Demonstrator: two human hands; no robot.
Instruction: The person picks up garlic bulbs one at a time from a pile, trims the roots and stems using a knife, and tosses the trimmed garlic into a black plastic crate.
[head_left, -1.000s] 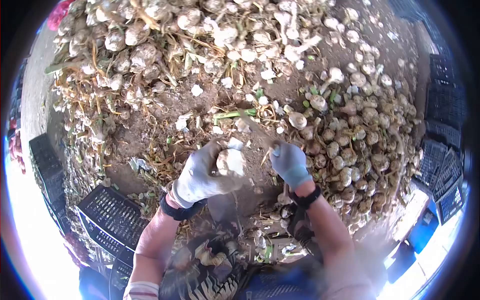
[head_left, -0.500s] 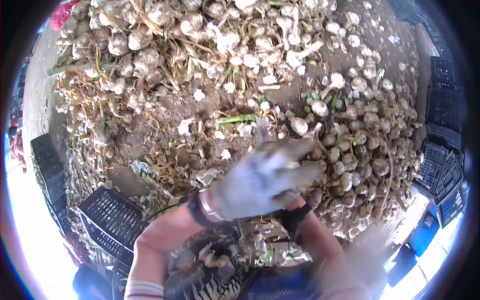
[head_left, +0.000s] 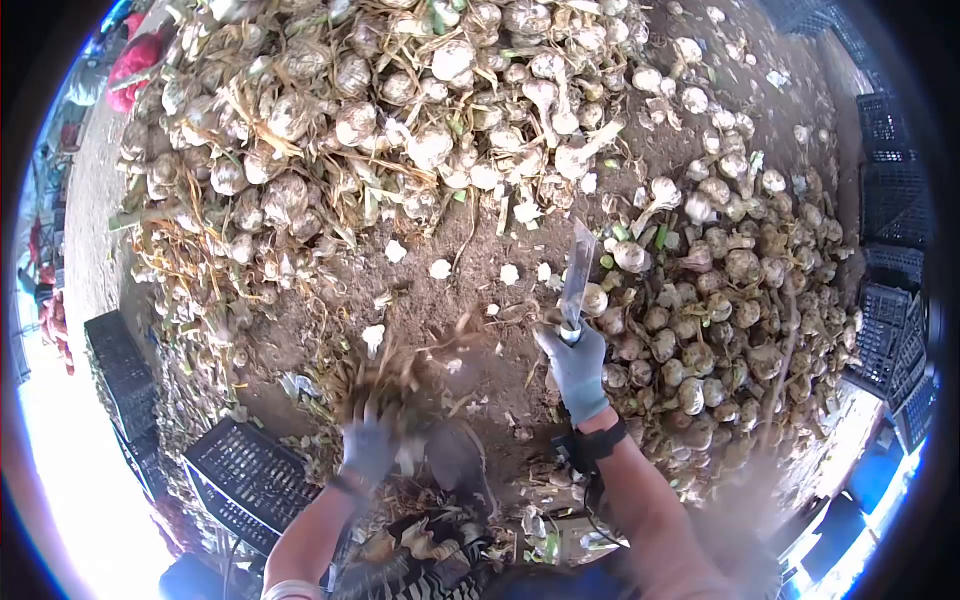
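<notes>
Right hand [head_left: 578,368], gloved: grip clamped around the handle of a knife [head_left: 575,275]. The blade points up and away from me, tilted slightly right, and its tip reaches the scattered trimmings below the far pile.

Left hand [head_left: 368,447], gloved: low on the ground at a clump of dry roots and stalks [head_left: 400,370]. It is motion-blurred, so I cannot tell whether the fingers are closed on the clump or only among it.

Between the two hands I see bare dirt floor [head_left: 470,330] with white scraps of garlic skin [head_left: 440,268] strewn over it.

Just right of the knife hand, and touching its outer edge in this view, lies a heap of trimmed garlic bulbs [head_left: 720,320], short-stemmed and tightly packed, running toward the right margin.

Across the top, well apart from both hands, lies a larger pile of untrimmed garlic [head_left: 400,120] with yellowed stalks and leaves still on.

A black slatted plastic crate [head_left: 245,475] sits just left of the left forearm, and a second black crate [head_left: 120,360] farther left. More dark crates [head_left: 890,200] stand stacked along the right edge, behind the trimmed heap.
</notes>
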